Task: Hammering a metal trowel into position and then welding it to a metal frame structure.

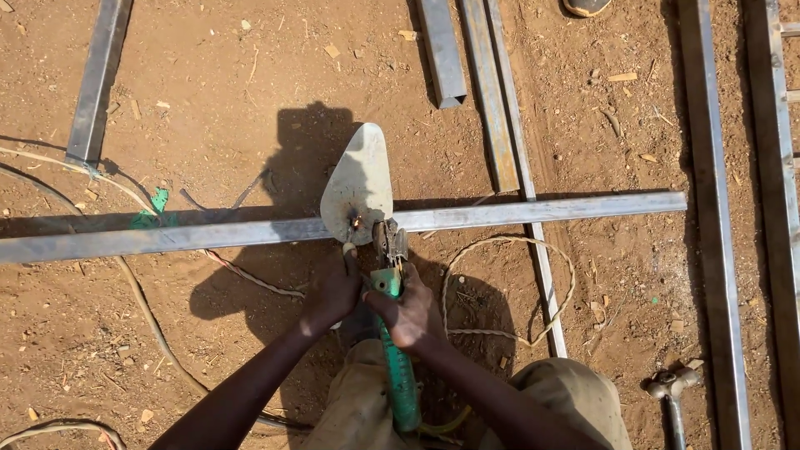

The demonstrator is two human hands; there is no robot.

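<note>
Knees (pixel 467 408) above red dirt ground (pixel 250 75)

Hands (pixel 333 292) gripping green electrode holder (pixel 398 367), steel tube (pixel 533 210)

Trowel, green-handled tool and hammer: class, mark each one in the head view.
trowel (pixel 360 185), head view, middle of its blade
green-handled tool (pixel 400 375), head view, on its green handle
hammer (pixel 672 385), head view, on its head

Bare dirt lies open left of the left hand (pixel 332 293), while ahead the long steel bar (pixel 533 210) and trowel blade (pixel 360 185) block the way, and a looped cord (pixel 508 287) crowds the right.
</note>
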